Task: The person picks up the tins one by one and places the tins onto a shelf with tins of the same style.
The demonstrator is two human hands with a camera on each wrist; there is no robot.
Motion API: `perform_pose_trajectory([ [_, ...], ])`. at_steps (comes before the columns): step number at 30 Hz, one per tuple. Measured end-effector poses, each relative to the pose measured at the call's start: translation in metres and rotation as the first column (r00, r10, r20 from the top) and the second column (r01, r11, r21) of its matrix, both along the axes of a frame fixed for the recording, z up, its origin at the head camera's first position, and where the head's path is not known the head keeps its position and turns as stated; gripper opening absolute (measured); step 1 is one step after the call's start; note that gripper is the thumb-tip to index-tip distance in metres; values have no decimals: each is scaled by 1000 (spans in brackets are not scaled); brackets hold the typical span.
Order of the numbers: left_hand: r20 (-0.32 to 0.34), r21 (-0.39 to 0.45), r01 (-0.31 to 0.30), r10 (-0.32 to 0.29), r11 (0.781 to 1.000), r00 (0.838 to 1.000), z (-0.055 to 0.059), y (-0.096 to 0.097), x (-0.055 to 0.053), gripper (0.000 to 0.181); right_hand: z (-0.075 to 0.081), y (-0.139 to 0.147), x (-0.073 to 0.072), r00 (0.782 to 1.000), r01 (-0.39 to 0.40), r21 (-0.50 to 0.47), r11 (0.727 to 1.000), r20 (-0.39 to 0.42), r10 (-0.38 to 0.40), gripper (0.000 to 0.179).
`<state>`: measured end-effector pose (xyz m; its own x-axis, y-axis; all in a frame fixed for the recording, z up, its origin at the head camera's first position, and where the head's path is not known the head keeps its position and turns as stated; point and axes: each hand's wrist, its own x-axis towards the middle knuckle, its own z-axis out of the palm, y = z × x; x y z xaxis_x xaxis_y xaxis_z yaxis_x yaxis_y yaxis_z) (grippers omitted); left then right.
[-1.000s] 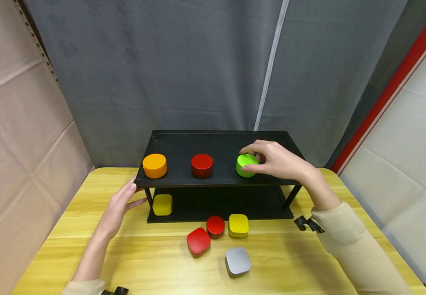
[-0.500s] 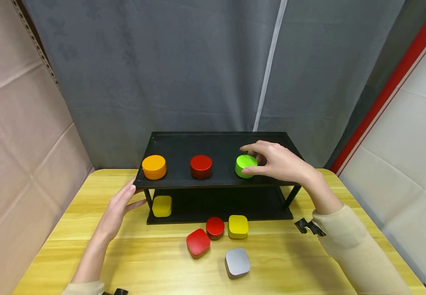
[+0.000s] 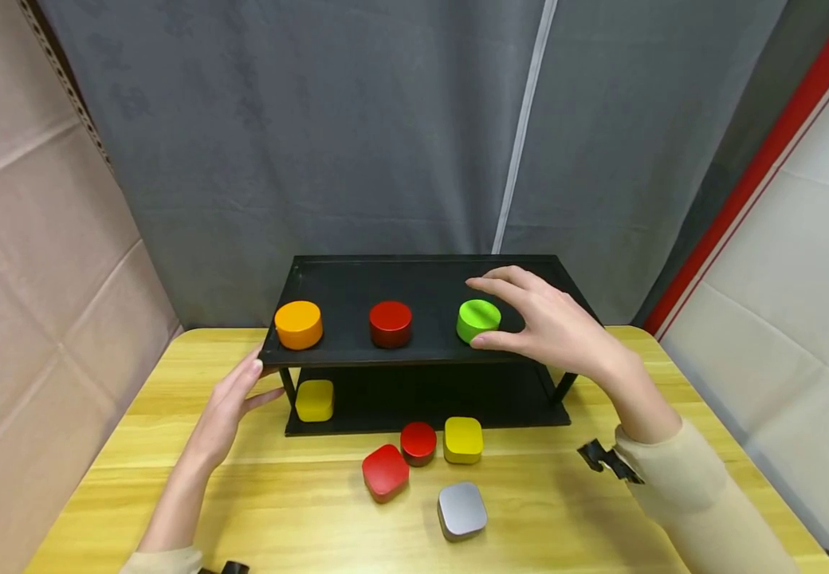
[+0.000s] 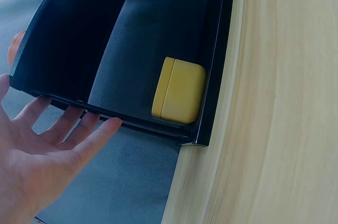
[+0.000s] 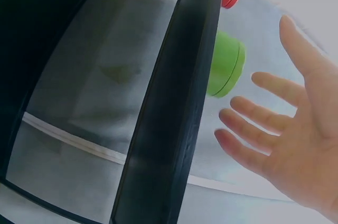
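A black two-tier shelf stands on the wooden table. Its top tier carries an orange round tin, a red round tin and a green round tin. My right hand hovers open just right of the green tin, fingers spread and apart from it. My left hand is open, its straight fingers against the shelf's left front corner. A yellow square tin sits on the lower tier near that hand.
In front of the shelf lie a red square tin, a small red round tin, a yellow square tin and a silver square tin. A grey curtain hangs behind; a cardboard wall stands left.
My right hand has let go of the green tin and drawn back slightly to the right with fingers spread. The left hand has not moved.
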<state>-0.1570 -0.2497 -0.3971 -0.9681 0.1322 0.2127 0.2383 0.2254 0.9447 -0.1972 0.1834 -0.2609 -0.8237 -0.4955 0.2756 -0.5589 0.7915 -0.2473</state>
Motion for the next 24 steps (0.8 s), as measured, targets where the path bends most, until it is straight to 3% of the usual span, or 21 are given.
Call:
perform_pose_trajectory([
  [9,0,3,0,0,1000,1000,2,0,2,51,-1,-1,21,990,-83,-36,996,-121,78,79],
  [16,-9,9,6,-6,1000,1000,2,-1,2,51,-7,-6,33,953,-211,-12,977,-225,203,84],
  [24,-11,16,11,-11,1000,1000,2,-1,2,50,-15,-12,45,922,-293,-4,956,-264,282,82],
])
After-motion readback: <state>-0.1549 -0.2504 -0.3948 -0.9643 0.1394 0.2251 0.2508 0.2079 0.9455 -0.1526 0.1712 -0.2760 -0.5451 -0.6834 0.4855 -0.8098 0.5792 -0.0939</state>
